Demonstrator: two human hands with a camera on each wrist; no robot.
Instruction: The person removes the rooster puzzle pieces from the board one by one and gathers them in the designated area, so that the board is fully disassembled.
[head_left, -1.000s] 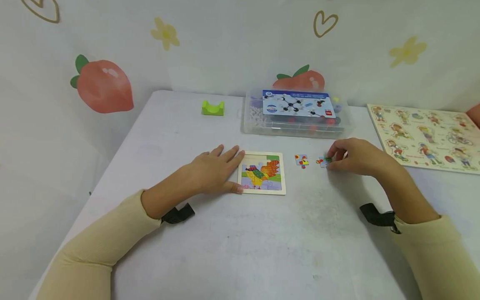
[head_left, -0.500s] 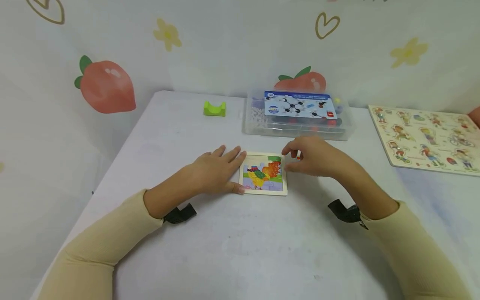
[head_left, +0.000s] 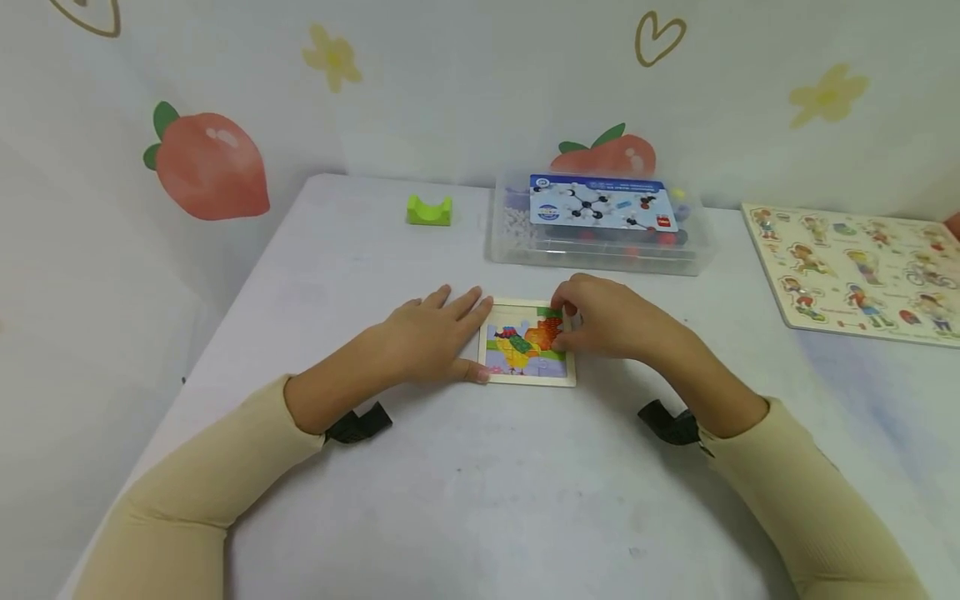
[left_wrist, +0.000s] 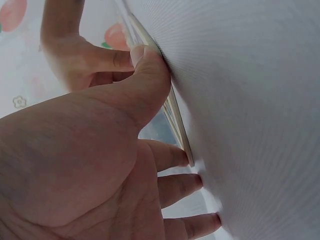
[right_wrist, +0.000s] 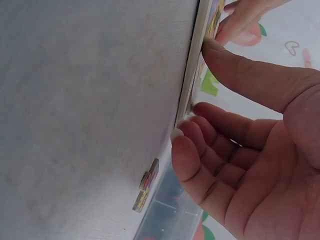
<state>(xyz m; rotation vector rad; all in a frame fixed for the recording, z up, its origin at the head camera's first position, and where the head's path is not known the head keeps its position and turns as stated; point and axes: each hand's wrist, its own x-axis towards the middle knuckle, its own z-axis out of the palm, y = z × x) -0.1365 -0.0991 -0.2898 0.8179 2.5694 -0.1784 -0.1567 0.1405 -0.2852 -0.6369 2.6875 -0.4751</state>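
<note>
A small rooster jigsaw puzzle (head_left: 528, 350) lies in its wooden frame (head_left: 532, 382), bare wood showing along its top left. My left hand (head_left: 423, 343) rests flat at the frame's left side, fingers spread, thumb and forefinger touching the edge. My right hand (head_left: 611, 317) is at the frame's right side, thumb low and forefinger near the top corner. In the right wrist view its thumb (right_wrist: 235, 65) meets the frame's edge while the other fingers curl. I cannot tell whether it pinches a piece. Loose puzzle pieces (right_wrist: 146, 185) lie on the table, hidden in the head view.
Behind the puzzle stands a clear plastic box (head_left: 600, 250) with a molecule-model label. A green notched block (head_left: 429, 212) is at the back left. A wooden picture board (head_left: 862, 275) lies at the back right. The white table (head_left: 450, 517) meets a printed wall cloth.
My right hand has moved left from the loose puzzle pieces to the frame's right side, covering those pieces in the head view. The left hand has kept its place.
</note>
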